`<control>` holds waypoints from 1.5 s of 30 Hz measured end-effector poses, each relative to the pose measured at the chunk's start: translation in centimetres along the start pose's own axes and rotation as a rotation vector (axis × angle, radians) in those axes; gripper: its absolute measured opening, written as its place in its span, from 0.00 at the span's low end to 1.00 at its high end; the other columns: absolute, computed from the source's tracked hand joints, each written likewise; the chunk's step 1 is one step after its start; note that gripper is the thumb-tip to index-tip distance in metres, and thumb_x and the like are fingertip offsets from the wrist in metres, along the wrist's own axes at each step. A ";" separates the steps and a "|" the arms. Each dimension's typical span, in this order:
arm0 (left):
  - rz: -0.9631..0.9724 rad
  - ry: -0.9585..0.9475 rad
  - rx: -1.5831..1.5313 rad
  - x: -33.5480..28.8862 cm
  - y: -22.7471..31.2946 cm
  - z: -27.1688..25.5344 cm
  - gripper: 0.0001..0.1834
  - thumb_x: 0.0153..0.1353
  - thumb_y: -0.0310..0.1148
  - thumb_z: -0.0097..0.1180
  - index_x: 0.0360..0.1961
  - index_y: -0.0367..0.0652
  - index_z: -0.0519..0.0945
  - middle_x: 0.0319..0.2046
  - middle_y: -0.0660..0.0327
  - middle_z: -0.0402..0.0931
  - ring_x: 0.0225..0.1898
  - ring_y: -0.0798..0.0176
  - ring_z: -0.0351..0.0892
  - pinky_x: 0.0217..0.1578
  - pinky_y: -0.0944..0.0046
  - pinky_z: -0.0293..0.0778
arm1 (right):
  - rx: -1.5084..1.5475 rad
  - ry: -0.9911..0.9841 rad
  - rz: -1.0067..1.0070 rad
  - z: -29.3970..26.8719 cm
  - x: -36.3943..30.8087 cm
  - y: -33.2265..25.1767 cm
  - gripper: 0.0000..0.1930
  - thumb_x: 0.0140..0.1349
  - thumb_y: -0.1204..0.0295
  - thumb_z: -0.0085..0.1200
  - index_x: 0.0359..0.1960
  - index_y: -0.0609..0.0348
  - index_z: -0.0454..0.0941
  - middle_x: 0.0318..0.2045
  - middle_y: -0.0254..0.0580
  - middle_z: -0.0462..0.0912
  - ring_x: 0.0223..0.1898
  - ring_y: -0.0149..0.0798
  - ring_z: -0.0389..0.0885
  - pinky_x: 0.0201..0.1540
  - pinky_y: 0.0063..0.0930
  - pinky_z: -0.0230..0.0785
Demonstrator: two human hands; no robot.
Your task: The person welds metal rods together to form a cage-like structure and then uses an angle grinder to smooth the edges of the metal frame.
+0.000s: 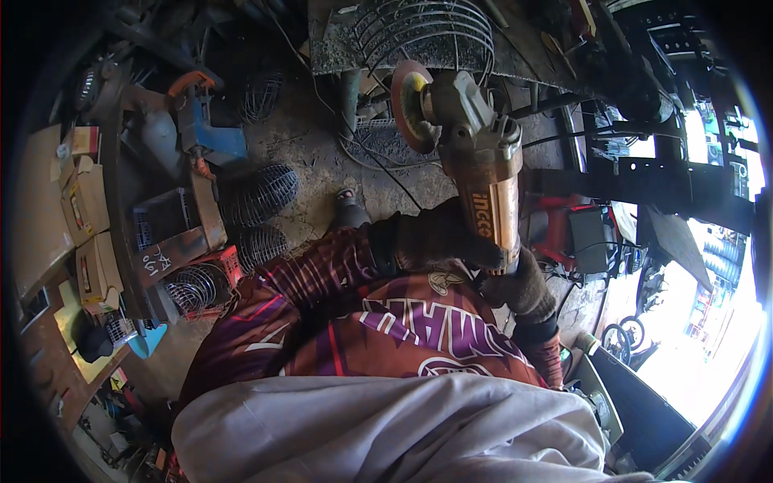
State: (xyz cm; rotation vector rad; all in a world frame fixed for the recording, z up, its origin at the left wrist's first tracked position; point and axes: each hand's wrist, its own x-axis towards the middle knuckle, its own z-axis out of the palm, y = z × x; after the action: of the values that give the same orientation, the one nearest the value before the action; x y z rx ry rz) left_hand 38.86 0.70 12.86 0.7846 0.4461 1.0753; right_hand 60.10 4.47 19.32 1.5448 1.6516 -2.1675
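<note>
An angle grinder [489,181] with an orange-brown body and grey metal head is held upright in front of my chest. Its worn round disc [412,106] faces left. My left hand [439,237], in a dark brown glove, wraps the lower body from the left. Around the rear end closes my right hand [527,290], gloved the same way; some of its fingers are hidden behind the tool. Beyond the disc, a round cage of bent metal wire [431,32] rests on the metal workbench [330,48], apart from the disc.
Several wire baskets [262,197] stand on the floor at left, near a red crate [229,266]. A blue and orange metal clamp-like tool [213,137] is farther back. Cables [394,165] trail across the floor. Cardboard boxes [97,266] line the far left; a dark beam [676,181] juts in at right.
</note>
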 end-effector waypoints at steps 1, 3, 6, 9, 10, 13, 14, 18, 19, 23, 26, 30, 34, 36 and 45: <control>0.029 -0.014 -0.019 -0.3 0.1 0.1 0.30 0.52 0.28 0.73 0.56 0.40 0.75 0.49 0.58 0.81 0.52 0.63 0.80 0.54 0.60 0.77 | -0.018 0.033 0.028 0.1 -0.4 1.3 0.27 0.51 0.80 0.68 0.55 0.61 0.75 0.35 0.41 0.85 0.27 0.28 0.81 0.25 0.22 0.71; -0.019 -0.055 -0.070 -0.3 -0.1 -0.2 0.29 0.52 0.26 0.73 0.55 0.39 0.75 0.48 0.58 0.81 0.51 0.63 0.80 0.53 0.60 0.78 | -0.133 0.079 -0.268 0.5 0.2 3.9 0.27 0.52 0.78 0.68 0.55 0.61 0.75 0.37 0.40 0.85 0.30 0.29 0.83 0.28 0.24 0.74; -0.106 -0.112 -0.095 -0.9 0.7 -1.4 0.28 0.51 0.24 0.72 0.54 0.39 0.76 0.47 0.58 0.81 0.50 0.63 0.81 0.51 0.60 0.79 | -0.014 0.143 -0.182 3.0 -0.4 3.2 0.27 0.51 0.76 0.69 0.56 0.61 0.75 0.40 0.39 0.85 0.35 0.31 0.84 0.33 0.26 0.77; -0.095 -0.124 -0.081 -2.3 1.4 -2.7 0.22 0.52 0.29 0.72 0.48 0.39 0.80 0.40 0.58 0.83 0.41 0.65 0.83 0.43 0.63 0.80 | 0.112 0.230 -0.091 5.9 -0.8 3.4 0.27 0.51 0.75 0.69 0.55 0.61 0.76 0.41 0.39 0.85 0.38 0.31 0.84 0.36 0.26 0.78; -0.073 -0.121 -0.073 -2.6 1.3 -3.2 0.20 0.53 0.33 0.71 0.46 0.39 0.82 0.37 0.59 0.84 0.37 0.66 0.84 0.39 0.64 0.80 | 0.128 0.264 -0.105 6.7 -0.7 3.9 0.27 0.51 0.75 0.69 0.55 0.62 0.76 0.41 0.40 0.85 0.38 0.30 0.84 0.36 0.26 0.78; -0.070 -0.159 -0.047 -3.7 1.7 -4.7 0.18 0.54 0.33 0.70 0.45 0.39 0.82 0.36 0.59 0.84 0.36 0.67 0.83 0.39 0.65 0.80 | 0.150 0.298 -0.147 9.4 -0.3 2.9 0.25 0.52 0.77 0.68 0.54 0.62 0.76 0.41 0.39 0.85 0.41 0.31 0.83 0.42 0.28 0.78; -0.072 -0.168 -0.024 -4.0 2.0 -5.1 0.18 0.54 0.33 0.70 0.45 0.38 0.82 0.36 0.59 0.84 0.37 0.67 0.83 0.39 0.65 0.80 | 0.174 0.309 -0.153 10.4 -0.2 2.4 0.25 0.52 0.78 0.68 0.54 0.62 0.76 0.42 0.39 0.85 0.41 0.31 0.83 0.43 0.28 0.78; -0.199 -0.241 0.002 -4.8 3.8 -6.2 0.19 0.55 0.33 0.70 0.45 0.37 0.81 0.37 0.59 0.84 0.39 0.66 0.83 0.41 0.64 0.80 | 0.180 0.388 -0.092 13.1 -0.3 1.7 0.25 0.52 0.78 0.68 0.54 0.63 0.76 0.43 0.39 0.85 0.42 0.32 0.83 0.46 0.29 0.77; -0.192 -0.266 0.042 -4.8 3.8 -6.5 0.19 0.54 0.32 0.70 0.46 0.38 0.81 0.38 0.59 0.84 0.41 0.66 0.83 0.42 0.64 0.80 | 0.231 0.391 -0.104 13.5 -0.3 2.2 0.26 0.52 0.79 0.68 0.54 0.63 0.76 0.43 0.39 0.85 0.42 0.32 0.83 0.46 0.29 0.77; -0.335 -0.295 -0.247 -5.5 5.1 -6.5 0.20 0.53 0.31 0.70 0.47 0.38 0.81 0.41 0.59 0.84 0.42 0.66 0.83 0.43 0.64 0.80 | 0.289 0.424 -0.060 15.1 -0.6 1.3 0.27 0.52 0.79 0.68 0.55 0.63 0.75 0.45 0.39 0.85 0.43 0.33 0.83 0.47 0.30 0.77; -0.320 -0.296 -0.188 -5.6 4.8 -7.1 0.20 0.53 0.30 0.70 0.47 0.37 0.81 0.41 0.59 0.84 0.43 0.66 0.84 0.44 0.64 0.80 | 0.229 0.468 -0.081 15.7 -0.6 1.2 0.28 0.52 0.79 0.68 0.57 0.64 0.74 0.46 0.40 0.84 0.44 0.32 0.83 0.48 0.30 0.77; -0.324 -0.327 -0.169 -5.1 4.7 -7.4 0.20 0.52 0.29 0.70 0.47 0.37 0.81 0.41 0.58 0.84 0.43 0.66 0.84 0.45 0.64 0.80 | 0.299 0.467 -0.053 16.2 -0.9 -0.5 0.29 0.51 0.80 0.68 0.57 0.64 0.74 0.46 0.41 0.84 0.45 0.33 0.83 0.50 0.30 0.77; -0.344 -0.335 -0.157 -4.8 5.7 -7.2 0.21 0.52 0.29 0.70 0.47 0.36 0.80 0.42 0.57 0.84 0.43 0.65 0.84 0.45 0.63 0.81 | 0.290 0.487 -0.089 16.3 -0.8 -0.5 0.30 0.50 0.79 0.69 0.58 0.65 0.73 0.47 0.41 0.84 0.46 0.33 0.82 0.51 0.31 0.76; -0.342 -0.340 -0.139 -4.7 5.9 -7.2 0.21 0.53 0.29 0.70 0.48 0.36 0.80 0.42 0.57 0.84 0.43 0.64 0.84 0.45 0.63 0.81 | 0.294 0.477 -0.083 16.2 -0.8 -0.6 0.31 0.50 0.79 0.69 0.58 0.65 0.73 0.47 0.41 0.84 0.46 0.33 0.82 0.51 0.31 0.76; -0.384 -0.325 -0.097 -4.7 5.9 -7.5 0.22 0.54 0.30 0.70 0.49 0.36 0.80 0.42 0.57 0.84 0.44 0.65 0.84 0.44 0.64 0.81 | 0.316 0.451 -0.160 16.3 -0.7 -1.0 0.33 0.48 0.77 0.72 0.59 0.65 0.73 0.47 0.40 0.83 0.47 0.32 0.80 0.52 0.31 0.75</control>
State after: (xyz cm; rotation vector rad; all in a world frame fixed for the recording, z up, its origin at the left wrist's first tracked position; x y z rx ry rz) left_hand 28.29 0.51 12.21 0.7347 0.2505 0.5941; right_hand 48.88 -7.41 19.86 2.1968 1.6403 -2.3868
